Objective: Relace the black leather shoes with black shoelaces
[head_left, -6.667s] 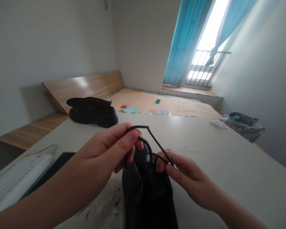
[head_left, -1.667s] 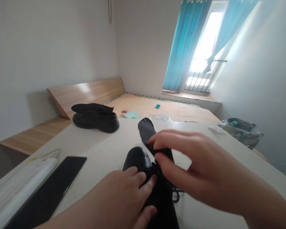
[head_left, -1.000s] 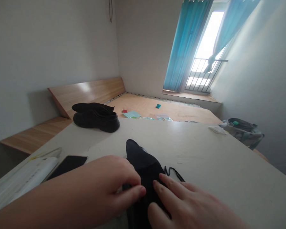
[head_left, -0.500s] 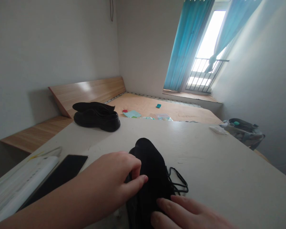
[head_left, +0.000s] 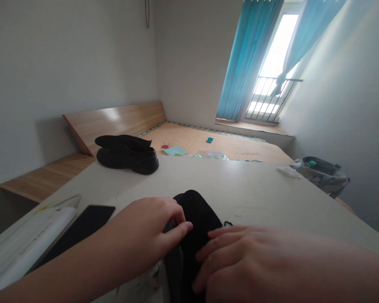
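A black shoe (head_left: 192,214) lies on the pale table (head_left: 249,189) between my hands, its toe pointing away from me. A dark sock-like cloth seems to cover it, though I cannot tell exactly. My left hand (head_left: 142,231) curls around its left side, fingers against the black surface. My right hand (head_left: 259,265) lies across its right side and lower part, fingers nearly flat. Only a small tip of black lace (head_left: 228,223) shows beyond those fingers, and the rest is hidden.
A pair of black shoes (head_left: 126,155) stands near the table's far edge. A black phone (head_left: 88,219) and a long white object (head_left: 34,240) lie at the left. A folded paper (head_left: 287,171) sits at the far right, above a grey bag (head_left: 322,173) beyond the table.
My right hand has slid left and toward the shoe, now covering most of the black lace loop that lay beside it. My left hand stays on the shoe's left side.
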A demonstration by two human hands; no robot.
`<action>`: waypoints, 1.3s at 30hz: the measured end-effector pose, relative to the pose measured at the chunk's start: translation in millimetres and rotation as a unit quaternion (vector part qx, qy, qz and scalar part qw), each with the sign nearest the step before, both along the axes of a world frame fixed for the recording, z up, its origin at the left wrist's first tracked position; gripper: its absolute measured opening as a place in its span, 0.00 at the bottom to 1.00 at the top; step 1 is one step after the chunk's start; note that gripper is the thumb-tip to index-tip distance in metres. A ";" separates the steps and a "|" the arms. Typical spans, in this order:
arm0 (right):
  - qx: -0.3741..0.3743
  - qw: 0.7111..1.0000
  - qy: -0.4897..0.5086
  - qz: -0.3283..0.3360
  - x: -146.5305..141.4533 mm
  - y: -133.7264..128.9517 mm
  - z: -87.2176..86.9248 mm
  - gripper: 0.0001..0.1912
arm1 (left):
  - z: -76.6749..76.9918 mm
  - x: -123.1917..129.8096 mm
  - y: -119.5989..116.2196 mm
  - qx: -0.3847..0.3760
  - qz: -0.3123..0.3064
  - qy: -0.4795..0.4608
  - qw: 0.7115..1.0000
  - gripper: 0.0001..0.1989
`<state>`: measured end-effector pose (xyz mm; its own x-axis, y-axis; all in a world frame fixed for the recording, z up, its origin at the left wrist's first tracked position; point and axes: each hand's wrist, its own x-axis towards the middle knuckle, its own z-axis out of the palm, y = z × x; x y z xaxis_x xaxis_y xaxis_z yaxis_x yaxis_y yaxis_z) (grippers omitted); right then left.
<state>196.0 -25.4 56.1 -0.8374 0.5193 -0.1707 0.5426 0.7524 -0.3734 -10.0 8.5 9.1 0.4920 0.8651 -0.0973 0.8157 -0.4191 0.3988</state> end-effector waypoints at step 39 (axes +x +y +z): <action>-0.083 0.966 -0.013 -0.243 17.3 119.5 -99.9 0.02 | 4.1 6.3 -11.5 0.018 -0.001 0.055 0.998 0.18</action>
